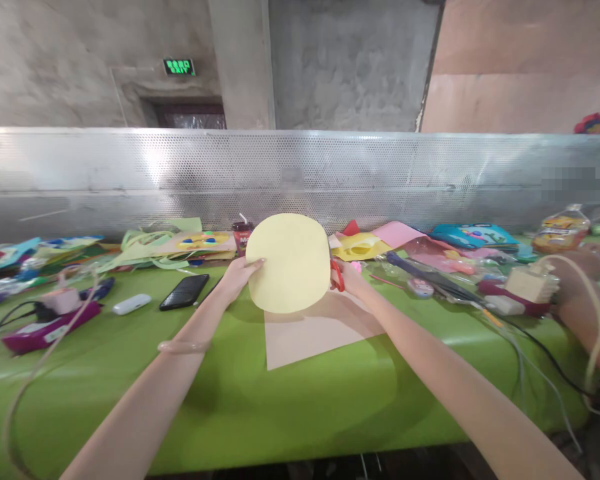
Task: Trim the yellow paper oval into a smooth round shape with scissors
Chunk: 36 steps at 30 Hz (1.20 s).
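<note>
Pale yellow paper [289, 267] at the centre of the frame: a flat, matte, plain piece with a broadly rounded outline, its sides gently flattened, held raised above the surface [220, 413]. The left hand [245, 275] pinches its left edge, thumb in front; the right hand [351, 277] grips red-handled scissors [338, 275] at its right edge, the blades largely hidden. Behind and below the paper, a pale pinkish sheet [305, 343] lies flat on the surface, which has a glossy green covering. Left of centre lie a black phone [184, 292] and a small white oblong object [131, 305]; at the left margin, a magenta power strip [50, 331]. Coloured paper strips [150, 245] lie along the far edge. A perforated metal panel [280, 160] spans the frame's width; above it, a grey wall [350, 67] and, upper left, a lit green exit sign [179, 67]. Another person's arm [583, 317] enters at right.
</note>
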Each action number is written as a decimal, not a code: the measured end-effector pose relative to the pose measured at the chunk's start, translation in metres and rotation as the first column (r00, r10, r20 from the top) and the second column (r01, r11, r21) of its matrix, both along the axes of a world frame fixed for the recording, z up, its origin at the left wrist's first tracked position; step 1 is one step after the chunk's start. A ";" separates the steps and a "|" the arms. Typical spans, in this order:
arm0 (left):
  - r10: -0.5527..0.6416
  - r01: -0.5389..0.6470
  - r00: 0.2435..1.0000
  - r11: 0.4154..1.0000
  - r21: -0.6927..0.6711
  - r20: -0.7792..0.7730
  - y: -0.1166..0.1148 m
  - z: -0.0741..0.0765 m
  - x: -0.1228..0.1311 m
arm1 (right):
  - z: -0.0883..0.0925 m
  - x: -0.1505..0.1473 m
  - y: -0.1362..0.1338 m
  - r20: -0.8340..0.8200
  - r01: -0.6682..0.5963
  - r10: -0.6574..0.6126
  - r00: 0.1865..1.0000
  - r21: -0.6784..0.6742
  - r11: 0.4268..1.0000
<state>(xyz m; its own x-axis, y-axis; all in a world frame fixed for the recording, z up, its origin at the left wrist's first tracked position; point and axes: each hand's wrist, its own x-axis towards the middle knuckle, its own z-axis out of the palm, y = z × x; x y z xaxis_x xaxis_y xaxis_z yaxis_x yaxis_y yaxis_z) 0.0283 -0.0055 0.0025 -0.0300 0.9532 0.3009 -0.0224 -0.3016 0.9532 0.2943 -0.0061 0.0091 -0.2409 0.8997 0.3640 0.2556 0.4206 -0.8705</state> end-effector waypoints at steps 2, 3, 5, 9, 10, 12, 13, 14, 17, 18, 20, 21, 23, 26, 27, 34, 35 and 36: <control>0.007 -0.007 1.000 1.000 -0.005 0.002 -0.001 0.001 0.001 | 0.000 -0.001 -0.001 -0.001 -0.006 0.007 1.000 0.006 1.000; 0.009 -0.009 1.000 1.000 -0.006 0.005 -0.001 0.001 0.001 | 0.000 -0.001 0.000 0.000 -0.008 0.008 1.000 0.012 1.000; 0.010 -0.010 1.000 1.000 -0.005 0.012 0.000 0.000 0.000 | 0.000 -0.001 0.001 0.002 -0.014 0.014 1.000 0.022 1.000; -0.004 0.004 1.000 1.000 0.002 0.015 0.002 -0.002 -0.001 | -0.003 -0.001 0.004 -0.008 -0.026 0.026 1.000 0.022 0.999; -0.005 0.005 1.000 1.000 0.003 0.014 0.002 -0.002 -0.001 | -0.003 0.000 0.005 -0.005 -0.027 0.027 1.000 0.023 0.999; 0.002 -0.002 1.000 1.000 0.008 0.013 0.002 -0.002 -0.001 | -0.003 0.001 0.005 0.012 -0.026 0.026 1.000 0.025 0.999; 0.003 -0.004 1.000 1.000 0.013 0.013 0.002 -0.002 -0.001 | -0.003 0.001 0.005 0.021 -0.023 0.023 1.000 0.026 0.999; 0.003 -0.003 1.000 1.000 0.018 0.014 0.002 -0.002 -0.001 | -0.003 0.001 0.005 0.029 -0.018 0.018 0.999 0.029 0.999; -0.004 0.003 1.000 1.000 0.021 0.018 0.003 -0.002 -0.002 | -0.003 0.002 0.005 0.051 -0.016 0.014 0.999 0.047 0.999; -0.003 0.003 1.000 1.000 0.019 0.017 0.004 -0.002 -0.002 | -0.003 0.002 0.005 0.053 -0.021 0.018 0.998 0.055 0.998; 0.002 -0.003 1.000 1.000 0.024 0.018 0.006 -0.003 -0.003 | -0.003 0.002 0.006 0.057 -0.030 0.027 0.998 0.058 0.998; 0.007 -0.007 1.000 0.999 0.031 0.018 0.006 -0.003 -0.004 | -0.004 0.002 0.007 0.060 -0.029 0.026 0.998 0.053 0.998; 0.018 -0.019 1.000 0.999 0.035 0.014 0.008 -0.004 -0.005 | -0.005 0.003 0.009 0.071 -0.019 0.017 0.997 0.030 0.999; 0.022 -0.022 1.000 0.999 0.023 0.011 0.009 -0.005 -0.006 | -0.005 0.004 0.011 0.086 0.002 -0.001 0.996 -0.002 1.000; 0.021 -0.021 1.000 1.000 0.019 0.009 0.009 -0.005 -0.006 | -0.005 0.004 0.011 0.093 0.008 -0.007 0.996 -0.007 1.000; 0.053 -0.052 0.999 0.998 0.018 -0.002 0.006 -0.001 -0.004 | -0.002 0.003 0.007 0.076 0.041 -0.039 0.996 -0.015 0.999; 0.052 -0.052 0.999 0.998 0.022 0.001 0.005 -0.001 -0.003 | -0.002 0.003 0.008 0.063 0.041 -0.040 0.997 -0.019 0.999; 0.051 -0.051 0.999 0.998 0.024 0.002 0.005 -0.001 -0.003 | -0.002 0.003 0.008 0.053 0.038 -0.037 0.998 -0.020 0.999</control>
